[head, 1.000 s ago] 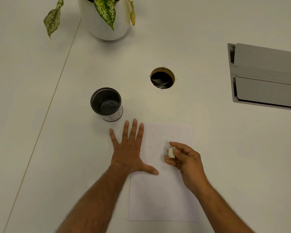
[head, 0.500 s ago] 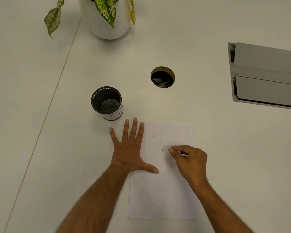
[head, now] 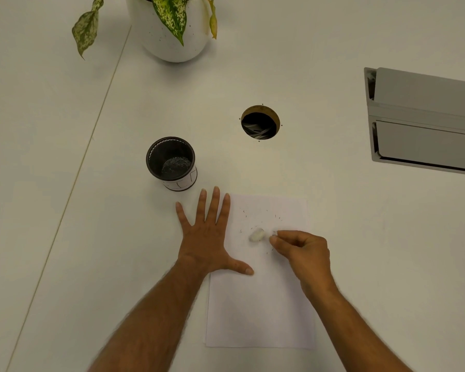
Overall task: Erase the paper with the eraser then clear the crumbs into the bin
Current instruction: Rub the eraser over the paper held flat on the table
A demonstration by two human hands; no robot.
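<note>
The paper (head: 261, 304) is a white rectangular sheet lying flat on the surface (head: 360, 237), a smooth, matte off-white top. Small dark crumbs (head: 275, 216) are scattered over the sheet's upper half. The eraser (head: 256, 234) is a small, rounded, whitish lump resting on the paper among the crumbs; its outline is blurred, so its exact shape cannot be told.

The left hand (head: 207, 237) lies palm down, fingers spread and straight. Its thumb and index finger rest on the left edge of the paper; the other fingers rest on the surface. Its grip is apart and holds nothing.

The right hand (head: 304, 253) is above the sheet's right half, fingers curled inward, thumb and index fingertips brought together just right of the eraser. The fingertips appear not to touch the eraser. The pinch seems to enclose nothing, though the view is too coarse to be sure.

The bin (head: 171, 162) is a small dark cylindrical cup with a fine mesh wall and a white band at its base. It stands upright on the surface, up and left of the paper, near the left fingertips.

A round hole (head: 260, 122) with a brown rim is cut in the surface beyond the paper. A white speckled pot (head: 169, 41) holds mottled green leaves at the far edge. A grey hinged panel (head: 424, 122) lies at the right.
</note>
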